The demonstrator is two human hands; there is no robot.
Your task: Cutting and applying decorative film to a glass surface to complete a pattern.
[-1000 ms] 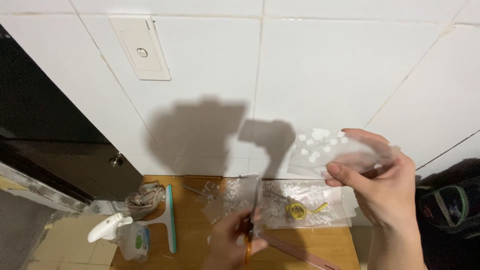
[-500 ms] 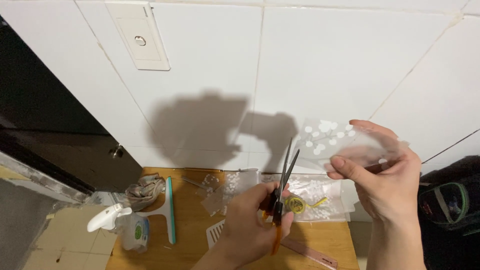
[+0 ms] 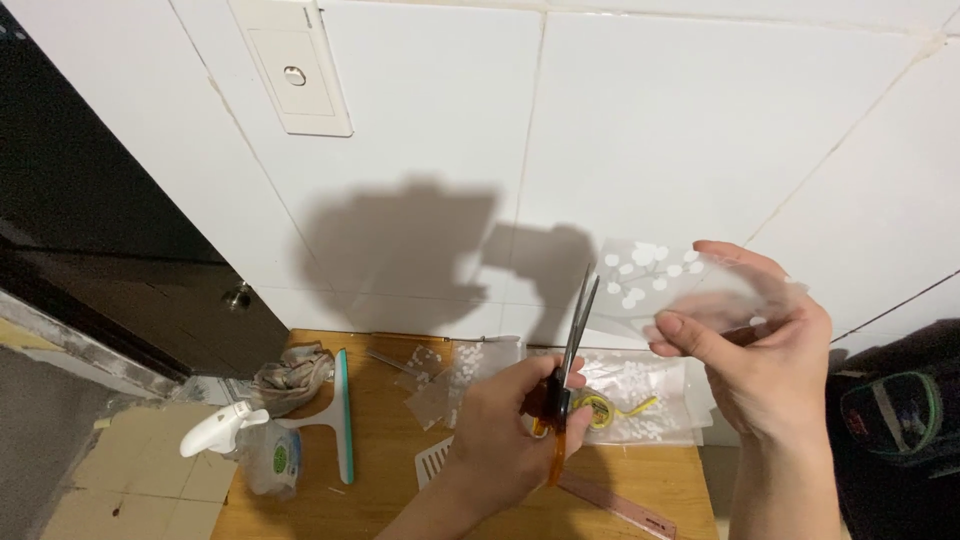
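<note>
The left hand point(image 3: 505, 425) grips scissors point(image 3: 568, 370), blades slightly parted at the edge of the film point(image 3: 665, 285) that the right hand's point(image 3: 760, 355) fingers pinch aloft over the surface point(image 3: 390, 470): cutting seems underway, needing steady alignment.

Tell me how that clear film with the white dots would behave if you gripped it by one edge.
The clear film looks thin and see-through, so it is probably very light and floppy; the right hand pinches one end and it curves slightly. Its glossy surface may be slippery. The scissors in the left hand should cut it easily.
</note>
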